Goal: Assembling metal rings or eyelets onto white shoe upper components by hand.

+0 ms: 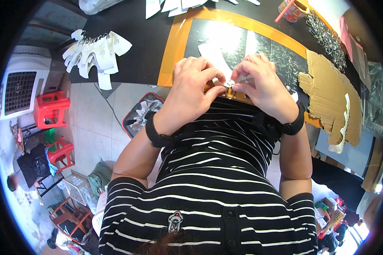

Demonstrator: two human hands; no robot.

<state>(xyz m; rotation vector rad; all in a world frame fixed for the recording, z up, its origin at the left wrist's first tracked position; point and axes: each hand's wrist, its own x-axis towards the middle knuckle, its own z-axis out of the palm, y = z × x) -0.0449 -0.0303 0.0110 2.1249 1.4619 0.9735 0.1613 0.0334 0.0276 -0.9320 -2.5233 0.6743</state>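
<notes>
My left hand [193, 83] is closed in a pinch at the near edge of the table, with the end of a curved white strip [215, 57] between thumb and forefinger. Opposite it, my right hand [261, 80] pinches at the same end of the strip, and a small pale piece [244, 79] shows by its fingers. A small metal wire hook [230, 92] hangs at that point, between the two sets of fingertips. The fingers partly hide how hook and strip meet. The rest of the strip lies away from me on the tabletop.
Orange tape [171, 51] borders a shiny sheet on the black table [144, 29]. A bunch of white strips [98, 53] hangs over the left edge. At right lie a pile of metal hooks [325, 36], torn cardboard [330, 91] and a red-and-yellow cup [294, 10]. Red stools [51, 108] stand left.
</notes>
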